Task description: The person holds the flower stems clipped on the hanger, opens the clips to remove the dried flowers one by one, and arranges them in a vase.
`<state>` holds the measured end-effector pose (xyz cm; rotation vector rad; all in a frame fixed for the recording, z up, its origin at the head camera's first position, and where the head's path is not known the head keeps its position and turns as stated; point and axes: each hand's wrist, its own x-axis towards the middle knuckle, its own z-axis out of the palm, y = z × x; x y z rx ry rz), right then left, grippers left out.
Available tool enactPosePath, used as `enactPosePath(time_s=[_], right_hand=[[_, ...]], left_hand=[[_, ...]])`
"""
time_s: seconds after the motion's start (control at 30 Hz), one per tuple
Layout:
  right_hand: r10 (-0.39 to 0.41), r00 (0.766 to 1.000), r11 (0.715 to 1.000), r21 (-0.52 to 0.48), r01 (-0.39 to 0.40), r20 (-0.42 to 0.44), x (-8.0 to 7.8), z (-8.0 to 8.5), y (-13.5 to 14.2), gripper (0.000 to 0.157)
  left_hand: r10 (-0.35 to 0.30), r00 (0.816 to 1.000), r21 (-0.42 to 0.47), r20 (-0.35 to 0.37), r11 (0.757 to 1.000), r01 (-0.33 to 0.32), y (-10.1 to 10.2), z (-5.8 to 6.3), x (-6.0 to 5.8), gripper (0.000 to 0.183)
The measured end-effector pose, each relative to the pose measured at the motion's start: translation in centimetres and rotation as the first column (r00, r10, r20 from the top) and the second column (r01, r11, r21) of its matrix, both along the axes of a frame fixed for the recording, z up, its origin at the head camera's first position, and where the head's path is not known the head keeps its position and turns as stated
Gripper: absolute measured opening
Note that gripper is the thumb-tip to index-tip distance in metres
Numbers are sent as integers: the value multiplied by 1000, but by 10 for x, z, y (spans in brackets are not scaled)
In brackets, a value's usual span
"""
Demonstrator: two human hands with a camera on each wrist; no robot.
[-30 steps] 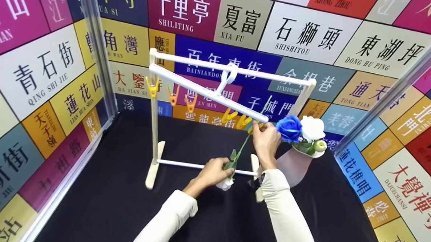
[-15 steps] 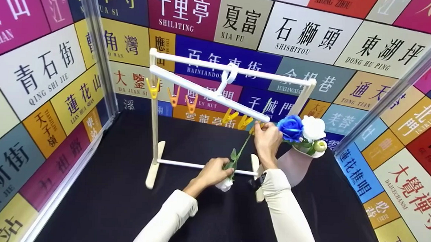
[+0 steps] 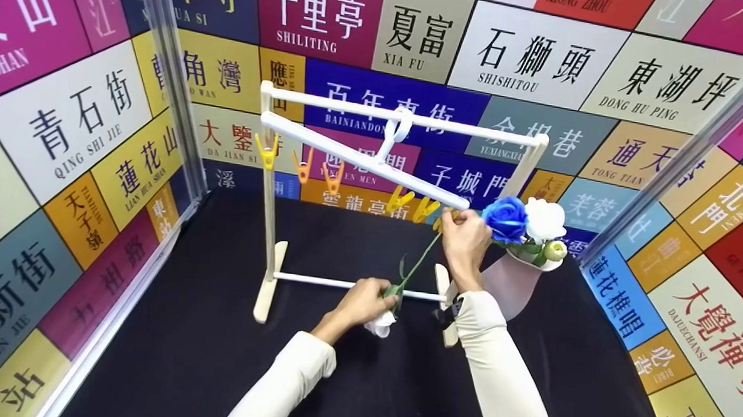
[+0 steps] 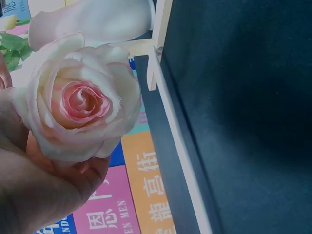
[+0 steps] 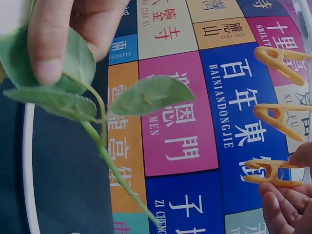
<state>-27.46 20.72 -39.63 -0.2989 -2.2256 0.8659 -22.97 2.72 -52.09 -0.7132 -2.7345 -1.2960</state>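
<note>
My left hand (image 3: 367, 302) holds a white rose (image 3: 380, 325) upside down, gripping it just behind the bloom. The left wrist view shows its pink-centred petals (image 4: 85, 102) facing the camera. The green stem (image 3: 420, 259) slants up towards my right hand (image 3: 466, 241). There, thumb and finger pinch the handles of a yellow clothespin (image 5: 273, 173) at the low right end of the white hanger (image 3: 367, 161). In the right wrist view the stem runs down beside green leaves (image 5: 151, 95), apart from that clothespin.
The hanger tilts on a rack (image 3: 407, 117) with wooden feet (image 3: 269, 285). Other yellow and orange clothespins (image 3: 332, 178) hang along it. At the right stands a pale vase (image 3: 509, 283) with a blue rose (image 3: 504, 219) and a white rose (image 3: 545, 220). Printed panels (image 3: 541, 59) enclose the black table (image 3: 202, 358).
My left hand has drawn the rose slightly down and left. The stem's end, earlier showing above the hanger bar, no longer shows there. My right hand stays at the clothespin, shifted slightly right.
</note>
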Motion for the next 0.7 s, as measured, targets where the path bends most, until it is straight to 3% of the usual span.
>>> enactPosePath(time_s=[0.33, 0.7], right_hand=[[-4, 1000, 1000, -23, 4, 18, -1, -8, 4, 32], [10, 1000, 996, -87, -8, 23, -2, -13, 6, 39]], left_hand=[[-11, 1000, -9, 7, 1000, 11, -18, -8, 7, 16], [-20, 1000, -5, 11, 1000, 20, -31, -5, 12, 15]])
